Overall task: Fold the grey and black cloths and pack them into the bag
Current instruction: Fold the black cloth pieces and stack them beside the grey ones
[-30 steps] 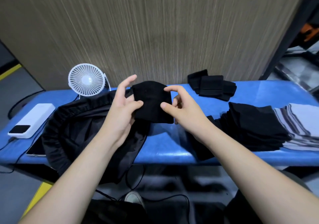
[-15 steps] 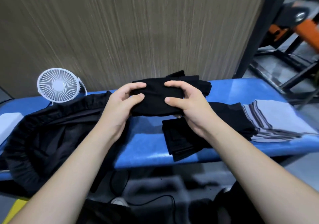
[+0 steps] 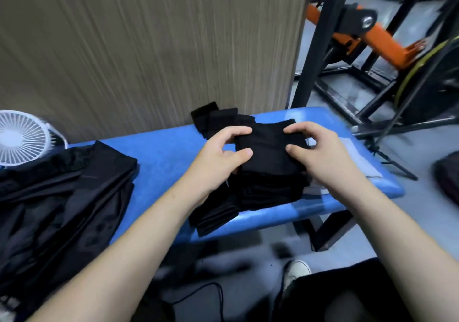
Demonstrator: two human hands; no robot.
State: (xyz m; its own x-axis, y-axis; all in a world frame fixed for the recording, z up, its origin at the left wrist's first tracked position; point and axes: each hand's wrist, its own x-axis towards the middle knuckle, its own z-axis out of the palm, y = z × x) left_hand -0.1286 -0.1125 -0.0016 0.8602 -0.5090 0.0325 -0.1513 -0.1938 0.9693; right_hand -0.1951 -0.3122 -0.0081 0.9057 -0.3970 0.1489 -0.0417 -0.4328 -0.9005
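Note:
A folded black cloth (image 3: 269, 148) is held over the right part of the blue bench (image 3: 164, 158). My left hand (image 3: 221, 155) pinches its left edge and my right hand (image 3: 320, 153) pinches its right edge. Under it lies a pile of black cloths (image 3: 248, 200) that reaches the bench's front edge. More folded black cloths (image 3: 213, 118) lie at the back by the wall. The black bag (image 3: 62, 197) sprawls over the left of the bench. A strip of grey cloth (image 3: 313, 190) shows under my right wrist; the rest is hidden.
A white desk fan (image 3: 21, 138) stands at the far left by the wood-grain wall (image 3: 149, 48). A black and orange metal frame (image 3: 372, 36) stands behind the bench's right end. Cables (image 3: 213, 294) and a white shoe (image 3: 296, 269) are on the floor below.
Both hands carried the folded black cloth to the right, over the pile of black cloths. My view swung right, so the fan sits at the left edge and the power bank is gone.

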